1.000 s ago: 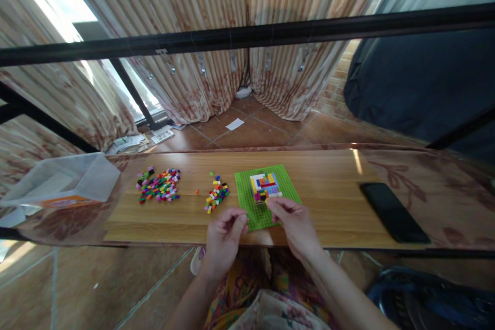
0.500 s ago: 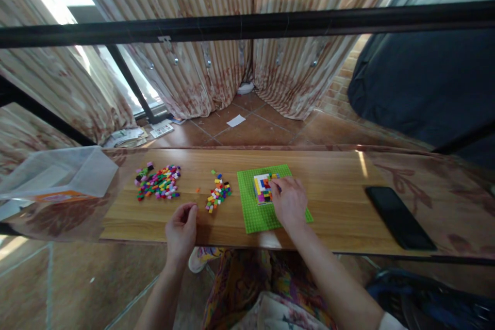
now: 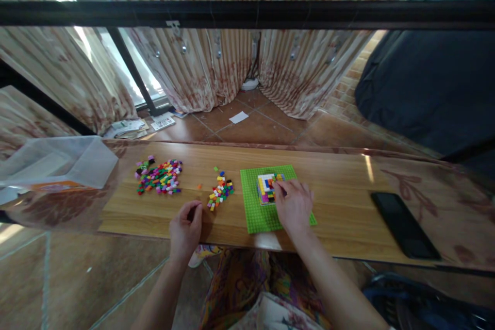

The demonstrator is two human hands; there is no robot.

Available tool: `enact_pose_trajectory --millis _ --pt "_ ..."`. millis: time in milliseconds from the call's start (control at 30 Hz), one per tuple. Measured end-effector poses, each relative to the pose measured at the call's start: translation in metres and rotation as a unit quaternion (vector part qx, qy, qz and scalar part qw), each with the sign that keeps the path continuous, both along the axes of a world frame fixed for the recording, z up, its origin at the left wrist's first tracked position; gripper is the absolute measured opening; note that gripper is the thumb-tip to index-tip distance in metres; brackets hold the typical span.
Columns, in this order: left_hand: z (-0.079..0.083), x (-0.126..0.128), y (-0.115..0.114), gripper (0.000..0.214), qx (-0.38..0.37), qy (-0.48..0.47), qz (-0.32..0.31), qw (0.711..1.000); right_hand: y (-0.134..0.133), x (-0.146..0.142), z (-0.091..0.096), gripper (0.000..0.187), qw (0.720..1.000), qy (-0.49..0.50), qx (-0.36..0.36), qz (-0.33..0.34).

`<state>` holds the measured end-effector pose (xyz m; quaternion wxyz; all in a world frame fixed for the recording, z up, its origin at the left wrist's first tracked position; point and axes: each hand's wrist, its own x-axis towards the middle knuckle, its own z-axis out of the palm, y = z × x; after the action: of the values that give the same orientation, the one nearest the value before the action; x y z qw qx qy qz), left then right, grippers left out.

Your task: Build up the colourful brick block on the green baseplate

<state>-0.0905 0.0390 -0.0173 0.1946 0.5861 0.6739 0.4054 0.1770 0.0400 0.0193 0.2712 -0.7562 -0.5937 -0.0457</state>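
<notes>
A green studded baseplate [image 3: 253,219] lies on the wooden board, bearing a small square build of multicoloured toy bricks [image 3: 266,183]. My right hand [image 3: 294,206] is over the build's right side, thumb and fingers pinched at its top and touching it. Whatever those fingertips hold, if anything, is hidden. To the left, my left hand [image 3: 186,227] hovers at the board's near side with thumb and forefinger pressed together; anything between them is too small to make out. Beside it is a small scatter of loose bricks [image 3: 220,193], with a single orange brick [image 3: 199,186] lying apart.
A larger pile of loose bricks [image 3: 160,178] spreads over the board's left part. At the far left stands a translucent plastic bin [image 3: 85,162]. A black phone [image 3: 404,224] lies to the right. A dark metal bar [image 3: 247,14] crosses beyond the board.
The whole view has shifted slightly. My right hand stays pinched at the brick build, and my left hand keeps its closed pose near the small scatter.
</notes>
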Motion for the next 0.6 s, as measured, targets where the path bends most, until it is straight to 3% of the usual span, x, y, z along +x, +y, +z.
enact_pose_trajectory --millis 600 --pt "-0.0005 0.0011 -0.0012 0.026 0.004 0.025 -0.010 1.000 0.0062 0.0022 0.0025 0.021 0.999 -0.029 -0.015 0.012"
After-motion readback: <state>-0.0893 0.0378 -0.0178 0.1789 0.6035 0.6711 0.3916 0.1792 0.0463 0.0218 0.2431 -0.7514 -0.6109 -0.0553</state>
